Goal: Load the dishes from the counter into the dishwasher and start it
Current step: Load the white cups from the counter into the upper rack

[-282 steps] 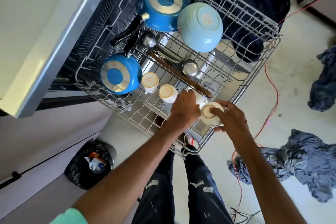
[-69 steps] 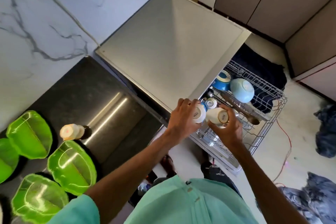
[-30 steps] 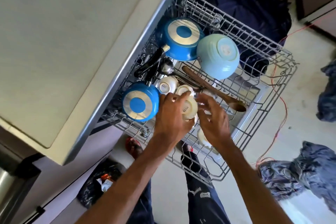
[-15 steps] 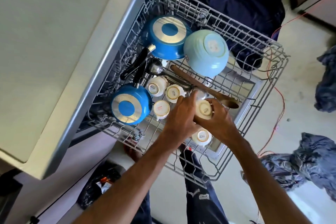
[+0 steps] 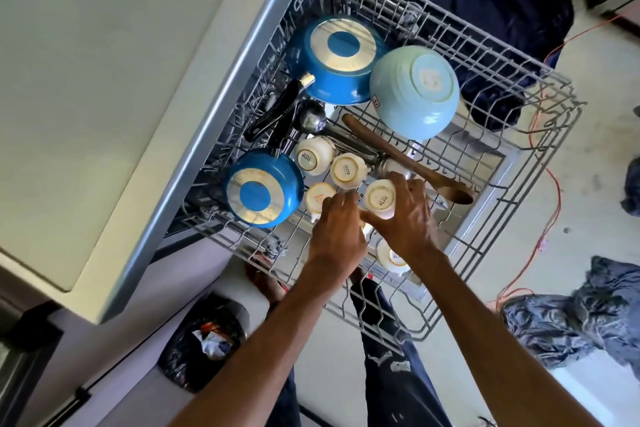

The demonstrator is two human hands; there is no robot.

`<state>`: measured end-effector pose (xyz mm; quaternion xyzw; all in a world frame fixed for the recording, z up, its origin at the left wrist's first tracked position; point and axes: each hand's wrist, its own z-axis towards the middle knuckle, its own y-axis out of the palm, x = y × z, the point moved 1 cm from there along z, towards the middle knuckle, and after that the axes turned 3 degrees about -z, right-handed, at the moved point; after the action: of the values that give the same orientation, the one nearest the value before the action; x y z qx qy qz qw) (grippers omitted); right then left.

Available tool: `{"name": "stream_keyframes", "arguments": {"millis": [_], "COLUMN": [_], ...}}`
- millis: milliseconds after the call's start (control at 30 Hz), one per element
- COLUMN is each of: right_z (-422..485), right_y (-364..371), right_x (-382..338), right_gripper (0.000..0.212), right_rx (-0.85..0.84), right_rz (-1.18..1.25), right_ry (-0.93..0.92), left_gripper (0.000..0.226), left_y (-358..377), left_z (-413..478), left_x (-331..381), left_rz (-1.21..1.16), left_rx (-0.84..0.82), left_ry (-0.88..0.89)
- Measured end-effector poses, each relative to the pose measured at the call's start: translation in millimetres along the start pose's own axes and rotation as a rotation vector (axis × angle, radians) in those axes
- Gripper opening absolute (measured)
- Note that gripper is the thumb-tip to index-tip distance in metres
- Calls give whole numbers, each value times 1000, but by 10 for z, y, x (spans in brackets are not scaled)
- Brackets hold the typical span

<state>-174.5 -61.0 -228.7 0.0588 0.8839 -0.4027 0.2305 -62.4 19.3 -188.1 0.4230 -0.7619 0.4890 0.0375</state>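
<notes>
1. My right hand (image 5: 403, 218) grips an upturned white cup (image 5: 380, 198), fingers wrapped round its sides, in the middle of the pulled-out rack (image 5: 519, 163).
2. My left hand (image 5: 337, 236) is just beside it, fingers loosely curled and holding nothing, its tips touching a second cup (image 5: 318, 198).
3. Two more cups (image 5: 347, 170) stand base-up just beyond, and another (image 5: 391, 256) lies near my right wrist.
4. On the left of the rack a small blue pan (image 5: 263, 188) sits upside down; a larger blue pan (image 5: 337, 59) lies at the far side, touching a pale blue bowl (image 5: 415, 92).
5. A wooden spoon (image 5: 408, 159) and a steel ladle (image 5: 311, 118) lie across the wires between the pans and cups.
6. The counter (image 5: 104, 80) runs along the left.
</notes>
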Motion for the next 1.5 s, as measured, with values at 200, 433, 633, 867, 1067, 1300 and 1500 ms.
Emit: {"name": "stream_keyframes", "arguments": {"millis": [200,433,633,867,1067,1300,1500], "right_z": [-63,-69,-320,-992,-1643,-2435,-2995], "right_y": [207,208,118,-61,-247,87,816], "right_x": [-22,85,-130,-999,-2148,-3564,-4704], "right_gripper": [78,79,59,46,24,20,27], "right_rx": [5,14,162,263,453,411,54], "right_rz": [57,60,54,209,306,335,303], "right_ry": [21,90,-13,-77,-398,-673,-802], "left_gripper": [60,64,58,37,35,35,29], "left_y": [31,-34,-238,-1047,-1899,-2887,-3530], "left_z": [43,14,-128,-707,-1531,-2584,-3511], "left_x": [-6,-79,-159,-282,-589,-1500,-2624], "left_rz": [14,11,-6,-89,-260,-253,-215], "left_rx": [-24,3,60,197,354,493,750], "left_ry": [-17,13,47,102,238,65,-139]}}
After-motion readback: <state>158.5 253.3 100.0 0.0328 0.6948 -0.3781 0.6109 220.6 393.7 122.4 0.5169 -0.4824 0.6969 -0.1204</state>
